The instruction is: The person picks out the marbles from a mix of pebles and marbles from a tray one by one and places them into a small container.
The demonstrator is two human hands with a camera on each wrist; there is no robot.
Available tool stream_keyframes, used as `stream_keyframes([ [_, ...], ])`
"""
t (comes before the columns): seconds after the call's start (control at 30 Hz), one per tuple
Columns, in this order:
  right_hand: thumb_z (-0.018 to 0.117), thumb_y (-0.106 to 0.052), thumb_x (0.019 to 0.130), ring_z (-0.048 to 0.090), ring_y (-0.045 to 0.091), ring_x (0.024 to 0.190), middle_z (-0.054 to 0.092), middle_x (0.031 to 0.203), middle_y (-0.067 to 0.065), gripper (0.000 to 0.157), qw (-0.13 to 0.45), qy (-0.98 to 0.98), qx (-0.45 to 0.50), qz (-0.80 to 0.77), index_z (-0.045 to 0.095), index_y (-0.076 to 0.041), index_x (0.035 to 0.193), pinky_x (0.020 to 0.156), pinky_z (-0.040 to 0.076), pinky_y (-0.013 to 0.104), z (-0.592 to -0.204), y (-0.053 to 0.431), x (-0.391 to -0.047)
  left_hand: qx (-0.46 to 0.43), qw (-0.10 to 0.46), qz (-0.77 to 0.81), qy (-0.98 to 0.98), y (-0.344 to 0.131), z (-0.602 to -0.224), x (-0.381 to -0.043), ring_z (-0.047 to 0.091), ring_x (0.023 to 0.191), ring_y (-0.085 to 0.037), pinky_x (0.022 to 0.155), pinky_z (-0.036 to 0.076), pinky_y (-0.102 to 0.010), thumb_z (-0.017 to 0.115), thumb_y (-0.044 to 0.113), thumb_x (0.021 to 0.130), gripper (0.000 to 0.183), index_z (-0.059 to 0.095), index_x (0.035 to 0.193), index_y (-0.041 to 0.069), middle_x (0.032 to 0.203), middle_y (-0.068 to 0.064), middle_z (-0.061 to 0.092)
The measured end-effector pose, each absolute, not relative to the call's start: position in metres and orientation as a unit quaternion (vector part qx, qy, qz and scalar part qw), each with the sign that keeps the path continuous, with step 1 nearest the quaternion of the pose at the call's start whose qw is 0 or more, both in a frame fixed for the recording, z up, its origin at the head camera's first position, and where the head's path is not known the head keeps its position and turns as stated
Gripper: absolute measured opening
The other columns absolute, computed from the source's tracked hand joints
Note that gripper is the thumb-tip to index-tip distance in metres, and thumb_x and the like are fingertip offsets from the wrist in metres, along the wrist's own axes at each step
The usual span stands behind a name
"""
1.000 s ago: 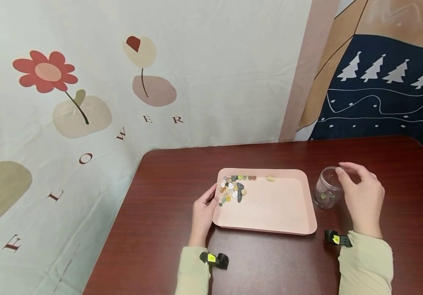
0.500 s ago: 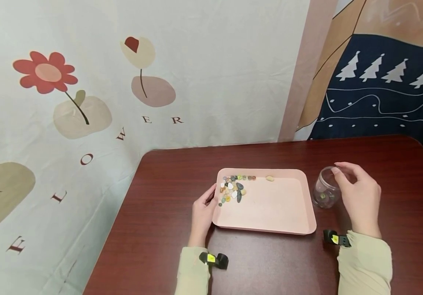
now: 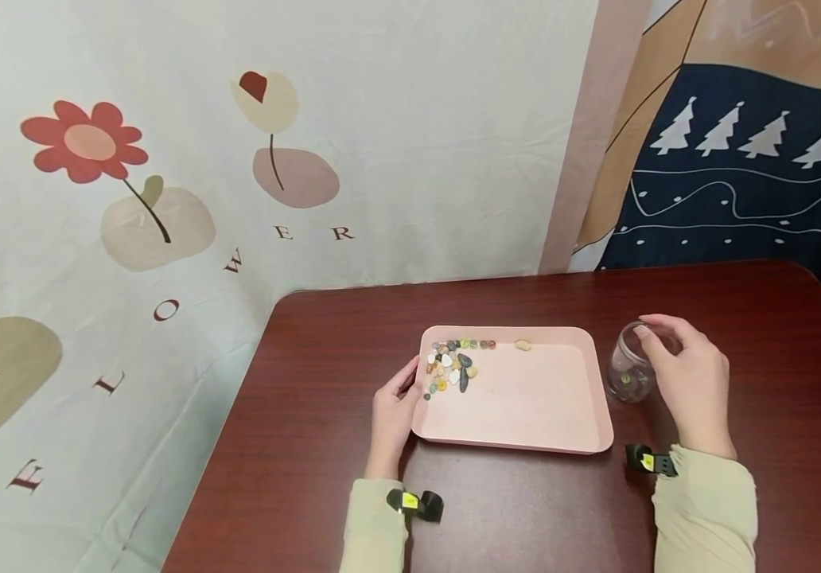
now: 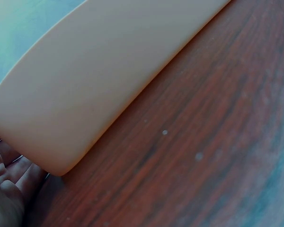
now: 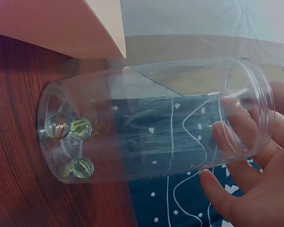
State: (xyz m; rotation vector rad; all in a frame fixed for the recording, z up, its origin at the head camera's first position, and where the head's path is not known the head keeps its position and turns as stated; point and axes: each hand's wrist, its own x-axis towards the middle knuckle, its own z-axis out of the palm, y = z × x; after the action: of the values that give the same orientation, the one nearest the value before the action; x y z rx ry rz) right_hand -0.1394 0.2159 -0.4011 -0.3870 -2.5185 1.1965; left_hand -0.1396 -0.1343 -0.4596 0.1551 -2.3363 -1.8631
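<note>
The jar (image 3: 627,366) stands upright, the right hand (image 3: 693,380) at its mouth, grip unclear, just beside the tray (image 3: 525,402) the left hand (image 3: 393,415) holds.

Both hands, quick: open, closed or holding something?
Left hand: touching the tray; can't tell if gripping.
Right hand: fingers at the top of the jar; can't tell if gripping.

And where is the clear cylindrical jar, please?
In the head view, the clear cylindrical jar stands just right of the pink rectangular tray, beside the right hand.
</note>
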Motion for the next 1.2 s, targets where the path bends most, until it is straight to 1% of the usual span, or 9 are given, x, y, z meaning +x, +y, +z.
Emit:
stream_keyframes([
  [0.17,0.050,-0.042,0.087,0.047,0.032,0.105,0.058,0.114,0.013,0.040,0.162,-0.884,-0.129,0.418,0.059,-0.017,0.118,0.080,0.038,0.051,-0.4006,0.2156,-0.1408,0.055,0.072,-0.620,-0.779,-0.1342,-0.4589,-0.1407,0.056,0.103,-0.021,0.083,0.046,-0.031,0.055,0.003,0.085,0.037,0.058,0.121,0.009,0.117,-0.013,0.056],
  [0.43,0.051,-0.043,0.087,0.046,0.032,0.107,0.057,0.116,0.013,0.041,0.159,-0.882,-0.131,0.424,0.059,-0.017,0.118,0.082,0.037,0.052,-0.4001,0.2151,-0.1404,0.055,0.072,-0.621,-0.778,-0.1346,-0.4600,-0.1414,0.057,0.102,-0.022,0.082,0.047,-0.031,0.055,0.003,0.085,0.037,0.058,0.121,0.009,0.117,-0.013,0.057],
  [0.9,0.052,-0.048,0.084,0.046,0.030,0.108,0.057,0.115,0.011,0.045,0.152,-0.880,-0.128,0.432,0.059,-0.018,0.117,0.082,0.038,0.051,-0.4023,0.2156,-0.1408,0.055,0.076,-0.623,-0.777,-0.1341,-0.4600,-0.1404,0.057,0.102,-0.023,0.081,0.047,-0.030,0.056,0.002,0.084,0.036,0.058,0.120,0.009,0.116,-0.014,0.057],
  [1.1,0.052,-0.050,0.083,0.046,0.027,0.108,0.058,0.115,0.009,0.048,0.147,-0.881,-0.129,0.432,0.059,-0.018,0.118,0.082,0.040,0.050,-0.4029,0.2148,-0.1403,0.058,0.075,-0.622,-0.778,-0.1340,-0.4604,-0.1401,0.056,0.103,-0.021,0.082,0.046,-0.031,0.055,0.003,0.085,0.037,0.057,0.121,0.008,0.117,-0.013,0.057],
  [1.2,0.052,-0.050,0.083,0.046,0.028,0.108,0.058,0.116,0.009,0.047,0.148,-0.879,-0.127,0.436,0.059,-0.018,0.118,0.083,0.039,0.051,-0.4032,0.2151,-0.1401,0.057,0.075,-0.623,-0.777,-0.1340,-0.4608,-0.1402,0.056,0.103,-0.020,0.082,0.046,-0.031,0.055,0.003,0.085,0.037,0.057,0.121,0.008,0.117,-0.012,0.057],
])
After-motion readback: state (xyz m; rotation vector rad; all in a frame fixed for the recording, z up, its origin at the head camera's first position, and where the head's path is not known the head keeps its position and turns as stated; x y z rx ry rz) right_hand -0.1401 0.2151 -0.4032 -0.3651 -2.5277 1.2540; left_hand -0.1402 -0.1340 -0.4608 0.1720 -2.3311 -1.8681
